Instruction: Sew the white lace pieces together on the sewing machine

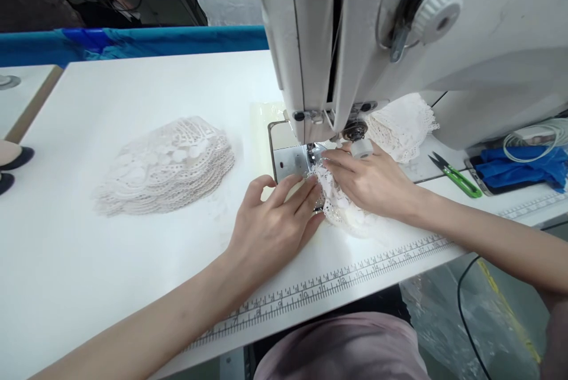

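One bare left hand (275,220) lay palm down with its fingers loosely fanned and its thumb apart from the index finger, the foremost fingertips resting on the near-left edge of a gathered, cream-white lace piece with openwork holes (350,214). The lace piece lay between that hand and the right hand (373,182), partly underneath the latter, whose bent fingers reached over it; the right thumb was hidden, so whether that hand pinched the fabric or only pressed it could not be told. Just beyond the left hand's fingertips was a shiny, flat metal plate (288,162), and close to the right hand's fingertips stood a small metal presser foot (314,152). Above the right hand rose a large, off-white metal sewing machine (488,42). Behind the right hand lay a folded, cream-white lace bundle with a scalloped edge (408,125). To the left of the left hand, and well apart from it, a thick, oval stack of cream-white lace pieces (177,167) sat on the smooth white tabletop (146,90). To the right of the right hand, beyond the wrist, lay slim thread snips with green handles and dark blades (455,176); farther right was a crumpled bright-blue cloth (523,167) with a coiled, pale cord (536,130) on it. Nearer the wearer than both hands, a printed ruler strip with black markings (306,295) ran along the tabletop's edge.
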Available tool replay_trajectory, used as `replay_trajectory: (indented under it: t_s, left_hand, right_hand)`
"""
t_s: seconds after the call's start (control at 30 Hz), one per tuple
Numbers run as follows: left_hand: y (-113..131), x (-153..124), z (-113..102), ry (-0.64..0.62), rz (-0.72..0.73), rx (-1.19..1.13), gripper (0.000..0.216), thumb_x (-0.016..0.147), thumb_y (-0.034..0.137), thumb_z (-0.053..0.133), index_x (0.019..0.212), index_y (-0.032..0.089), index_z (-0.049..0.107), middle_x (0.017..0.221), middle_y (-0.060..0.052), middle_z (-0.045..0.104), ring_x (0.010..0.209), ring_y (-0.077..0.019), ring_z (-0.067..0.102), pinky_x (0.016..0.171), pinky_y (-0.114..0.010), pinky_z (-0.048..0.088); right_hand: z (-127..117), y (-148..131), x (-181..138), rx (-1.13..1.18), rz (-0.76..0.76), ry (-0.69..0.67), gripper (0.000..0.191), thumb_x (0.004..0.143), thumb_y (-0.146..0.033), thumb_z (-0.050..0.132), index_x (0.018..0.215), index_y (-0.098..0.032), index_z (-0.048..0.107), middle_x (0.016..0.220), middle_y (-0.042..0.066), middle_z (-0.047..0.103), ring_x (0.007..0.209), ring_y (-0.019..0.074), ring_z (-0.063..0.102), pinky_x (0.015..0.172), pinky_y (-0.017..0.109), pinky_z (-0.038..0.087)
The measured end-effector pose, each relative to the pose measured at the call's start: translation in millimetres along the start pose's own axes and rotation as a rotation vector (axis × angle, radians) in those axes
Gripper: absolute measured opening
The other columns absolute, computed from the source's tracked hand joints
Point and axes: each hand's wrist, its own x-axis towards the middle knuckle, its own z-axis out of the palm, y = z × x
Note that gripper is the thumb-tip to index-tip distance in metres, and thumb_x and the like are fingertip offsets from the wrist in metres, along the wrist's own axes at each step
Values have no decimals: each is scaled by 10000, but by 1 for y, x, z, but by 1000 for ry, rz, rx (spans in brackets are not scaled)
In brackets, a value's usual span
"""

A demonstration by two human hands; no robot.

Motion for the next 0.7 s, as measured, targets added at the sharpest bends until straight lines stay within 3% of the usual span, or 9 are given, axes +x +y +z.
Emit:
replay_trajectory:
  t_s: [0.2,0.7]
  left_hand:
    - [-3,4,2,18,-1,71,178,923,245,560,1046,182,672,1106,-47,723,1021,-226,657,828,-415,394]
    - [-9,3,7,11,-61,-17,203,916,243,576,1100,197,649,1151,-39,705,1053,-226,652,868,-424,400]
  right_hand:
    - [4,-3,1,28,8,23,351,977,-158,374,1222,-79,613,1133,113,697,975,223,594,798,358,437]
    - [12,1,1,-2,43,23,316,990,-228,410,1135,-154,681,1204,57,676,1086,233,542,917,388,394]
